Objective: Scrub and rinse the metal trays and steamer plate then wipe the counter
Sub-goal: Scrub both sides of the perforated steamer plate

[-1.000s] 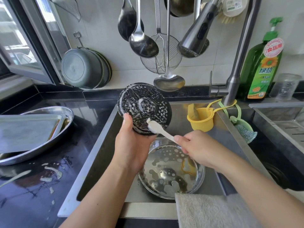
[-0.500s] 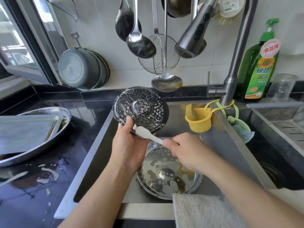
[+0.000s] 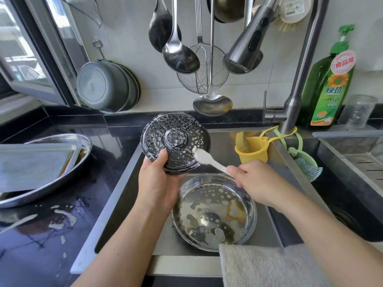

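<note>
A round perforated steamer plate [image 3: 175, 141], streaked with white suds, is held upright over the sink by my left hand [image 3: 158, 183], which grips its lower edge with the thumb on its face. My right hand [image 3: 257, 181] grips the handle of a white brush [image 3: 204, 157]; the brush head touches the plate's right side. Below them a round metal bowl [image 3: 213, 212] with soapy water sits in the sink [image 3: 122, 183]. On the black counter [image 3: 41, 245] at the left, a rectangular metal tray [image 3: 31, 164] rests inside an oval metal tray [image 3: 68, 139].
Ladles, a wire skimmer [image 3: 204, 69] and the tap's spray head [image 3: 246, 48] hang above the sink. A yellow cup [image 3: 251, 150] hangs by the tap, a green detergent bottle [image 3: 329, 88] stands at the right. A towel [image 3: 269, 266] lies on the sink's front edge. Suds spot the counter.
The brush head has shifted across the plate's lower face, from lower centre out to its right side. The plate has tilted slightly in my left hand.
</note>
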Motion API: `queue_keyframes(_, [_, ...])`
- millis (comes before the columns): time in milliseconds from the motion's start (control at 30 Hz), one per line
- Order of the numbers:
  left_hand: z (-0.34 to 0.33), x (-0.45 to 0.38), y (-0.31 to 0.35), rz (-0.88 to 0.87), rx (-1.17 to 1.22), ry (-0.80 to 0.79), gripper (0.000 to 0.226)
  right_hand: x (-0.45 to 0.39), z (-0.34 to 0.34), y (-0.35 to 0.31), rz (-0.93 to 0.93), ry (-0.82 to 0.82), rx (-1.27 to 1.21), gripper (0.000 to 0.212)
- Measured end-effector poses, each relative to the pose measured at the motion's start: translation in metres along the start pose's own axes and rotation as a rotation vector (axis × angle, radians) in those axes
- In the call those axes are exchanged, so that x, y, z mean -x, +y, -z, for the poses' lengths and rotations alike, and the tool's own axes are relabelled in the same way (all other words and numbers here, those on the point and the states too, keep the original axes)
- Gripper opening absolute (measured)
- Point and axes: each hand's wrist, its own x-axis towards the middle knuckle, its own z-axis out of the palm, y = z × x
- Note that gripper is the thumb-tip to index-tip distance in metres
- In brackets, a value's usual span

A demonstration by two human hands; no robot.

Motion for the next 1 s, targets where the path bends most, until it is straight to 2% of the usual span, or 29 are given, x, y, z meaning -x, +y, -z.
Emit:
queue_keyframes(200, [0.002, -0.003, 0.003, -0.005, 0.022, 0.031, 0.032, 0.002, -0.003, -0.003, 0.022, -0.043, -0.003, 0.052])
queue_keyframes(333, [0.0, 0.001, 0.0, 0.027, 0.002, 0.037, 0.031, 0.0, 0.012, -0.002, -0.043, 0.081, -0.085, 0.052])
queue_keyframes(500, [0.003, -0.003, 0.003, 0.017, 0.028, 0.073, 0.031, 0.006, -0.004, -0.005, -0.023, -0.092, -0.003, 0.052])
queue_keyframes(667, [0.0, 0.002, -0.002, 0.01, -0.094, 0.025, 0.033, -0.002, 0.013, -0.001, -0.079, 0.081, -0.089, 0.052])
queue_keyframes(833, [-0.002, 0.002, -0.002, -0.054, -0.157, 0.021, 0.033, 0.006, -0.008, -0.007, -0.017, -0.11, 0.023, 0.052])
queue_keyframes(1000, [-0.003, 0.005, -0.009, -0.098, -0.235, -0.025, 0.035, 0.001, 0.005, -0.005, -0.042, 0.013, 0.006, 0.052])
